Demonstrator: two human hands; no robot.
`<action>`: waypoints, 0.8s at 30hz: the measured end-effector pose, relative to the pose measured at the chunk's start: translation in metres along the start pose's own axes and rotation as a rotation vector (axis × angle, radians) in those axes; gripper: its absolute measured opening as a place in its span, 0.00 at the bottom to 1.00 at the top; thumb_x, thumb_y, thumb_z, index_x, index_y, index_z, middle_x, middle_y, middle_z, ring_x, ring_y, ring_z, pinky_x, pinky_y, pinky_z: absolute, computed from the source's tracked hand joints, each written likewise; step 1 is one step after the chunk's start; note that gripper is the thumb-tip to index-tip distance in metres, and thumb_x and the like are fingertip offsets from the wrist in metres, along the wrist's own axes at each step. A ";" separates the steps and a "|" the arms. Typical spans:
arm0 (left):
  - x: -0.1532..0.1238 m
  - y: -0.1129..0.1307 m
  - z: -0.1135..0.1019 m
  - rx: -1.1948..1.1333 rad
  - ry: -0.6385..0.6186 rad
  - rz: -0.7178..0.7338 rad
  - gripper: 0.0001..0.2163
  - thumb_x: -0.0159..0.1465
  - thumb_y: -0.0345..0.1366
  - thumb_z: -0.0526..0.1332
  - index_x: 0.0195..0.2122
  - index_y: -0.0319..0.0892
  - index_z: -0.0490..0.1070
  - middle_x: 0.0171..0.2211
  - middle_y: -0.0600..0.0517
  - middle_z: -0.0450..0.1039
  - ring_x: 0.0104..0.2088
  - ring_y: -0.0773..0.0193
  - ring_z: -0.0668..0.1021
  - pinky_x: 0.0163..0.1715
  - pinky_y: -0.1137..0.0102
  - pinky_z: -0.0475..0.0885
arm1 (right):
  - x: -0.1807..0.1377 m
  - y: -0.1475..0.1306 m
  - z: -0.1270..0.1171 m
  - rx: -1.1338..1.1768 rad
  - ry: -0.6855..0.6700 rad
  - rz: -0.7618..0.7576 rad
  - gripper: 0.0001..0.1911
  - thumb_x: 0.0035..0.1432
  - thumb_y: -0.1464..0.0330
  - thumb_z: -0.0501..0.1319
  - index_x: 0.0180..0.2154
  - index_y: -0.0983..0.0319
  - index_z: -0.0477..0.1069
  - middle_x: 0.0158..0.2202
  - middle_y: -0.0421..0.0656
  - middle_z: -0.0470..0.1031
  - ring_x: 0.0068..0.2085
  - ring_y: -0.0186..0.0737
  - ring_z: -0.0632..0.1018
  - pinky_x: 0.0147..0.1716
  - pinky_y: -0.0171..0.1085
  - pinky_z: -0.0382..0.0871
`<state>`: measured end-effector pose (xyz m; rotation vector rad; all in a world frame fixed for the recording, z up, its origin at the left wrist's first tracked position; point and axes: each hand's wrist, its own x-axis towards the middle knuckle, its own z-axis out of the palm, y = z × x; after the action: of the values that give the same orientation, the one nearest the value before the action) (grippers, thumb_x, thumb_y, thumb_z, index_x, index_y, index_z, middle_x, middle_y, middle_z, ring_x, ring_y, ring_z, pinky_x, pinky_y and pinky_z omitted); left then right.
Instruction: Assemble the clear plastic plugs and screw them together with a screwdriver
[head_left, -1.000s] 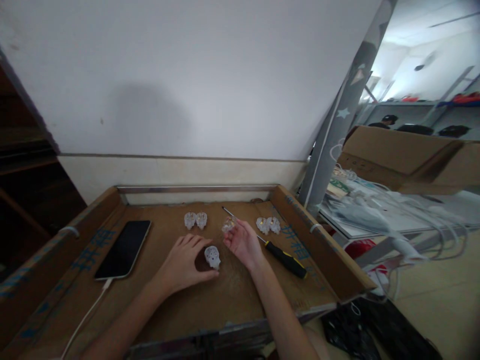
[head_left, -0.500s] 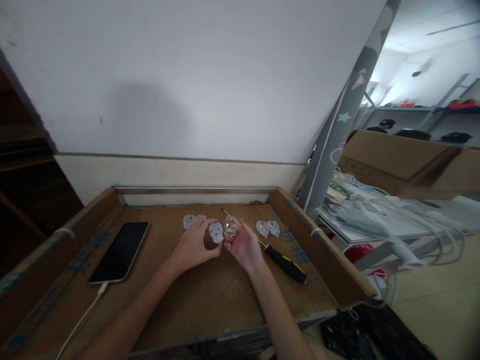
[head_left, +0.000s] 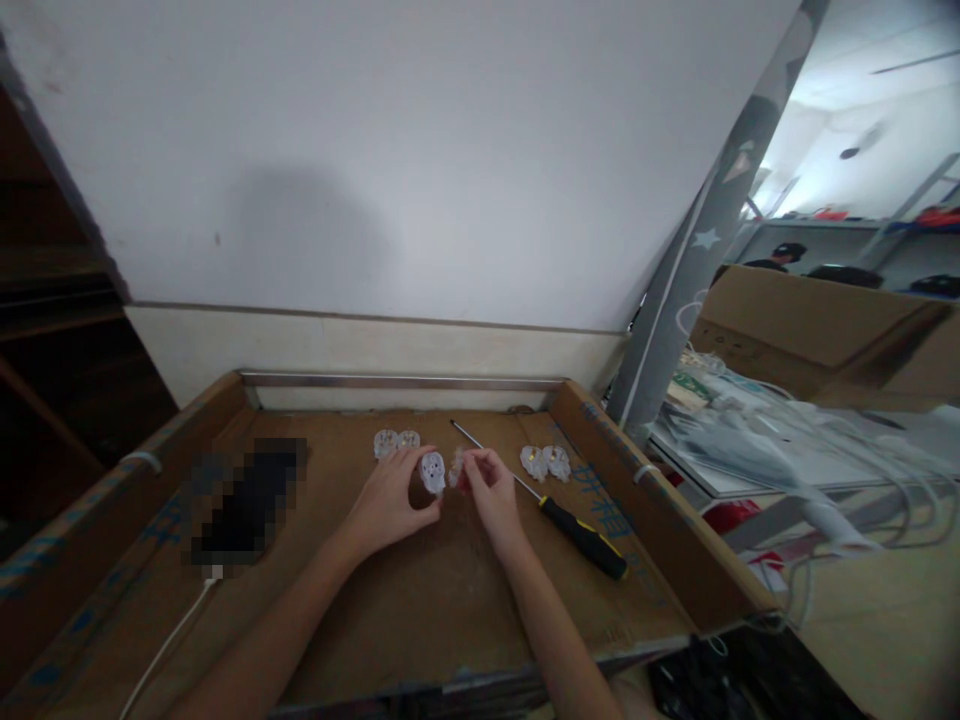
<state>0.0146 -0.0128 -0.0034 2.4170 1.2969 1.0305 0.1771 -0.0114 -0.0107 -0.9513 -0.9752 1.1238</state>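
Note:
My left hand [head_left: 390, 497] is closed around a small whitish plastic piece [head_left: 433, 472] with dark holes, its face turned to the right. Between the fingertips of my right hand [head_left: 489, 490], a small clear plastic piece [head_left: 455, 468] stands nearly edge-on, close beside the whitish one. A narrow gap seems to separate them. Behind my left fingers lie two clear plastic pieces [head_left: 385, 443] side by side. Another clear pair [head_left: 556, 462] with brassy bits rests right of my right hand. A screwdriver [head_left: 583, 540] with a black and yellow handle lies diagonally, its shaft passing behind my right hand.
A cardboard-lined work surface [head_left: 420, 620] has raised side walls. At left lies a pixelated dark phone-like object [head_left: 251, 505] with a white cable [head_left: 176, 635]. A wall stands behind. At right are a grey patterned post [head_left: 671, 280], piled cables and an open cardboard box [head_left: 810, 315].
My right hand has turned the clear piece from face-on to nearly edge-on and pinches it by the fingertips. My left hand keeps its hold. The whole view has shifted slightly.

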 end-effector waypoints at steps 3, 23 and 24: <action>-0.001 0.002 0.002 0.042 -0.029 0.011 0.25 0.51 0.33 0.62 0.52 0.41 0.62 0.48 0.44 0.69 0.49 0.51 0.71 0.51 0.56 0.65 | -0.007 0.000 0.005 -0.169 0.020 -0.120 0.13 0.47 0.58 0.65 0.26 0.61 0.68 0.23 0.37 0.69 0.25 0.33 0.69 0.27 0.33 0.62; -0.001 0.002 0.005 -0.129 0.031 -0.056 0.27 0.53 0.33 0.62 0.55 0.41 0.59 0.52 0.43 0.68 0.51 0.54 0.71 0.52 0.57 0.64 | -0.011 0.002 0.007 -0.295 -0.080 -0.200 0.09 0.50 0.65 0.63 0.36 0.58 0.74 0.40 0.45 0.69 0.34 0.37 0.73 0.31 0.36 0.67; -0.001 0.002 0.006 -0.172 0.047 -0.070 0.28 0.54 0.33 0.62 0.56 0.41 0.58 0.51 0.43 0.68 0.50 0.54 0.72 0.52 0.58 0.65 | -0.010 0.003 0.006 -0.265 -0.085 -0.185 0.09 0.51 0.64 0.63 0.37 0.58 0.74 0.41 0.45 0.70 0.35 0.37 0.73 0.31 0.35 0.68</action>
<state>0.0194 -0.0137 -0.0070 2.2180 1.2425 1.1357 0.1688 -0.0201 -0.0130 -1.0072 -1.2778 0.8988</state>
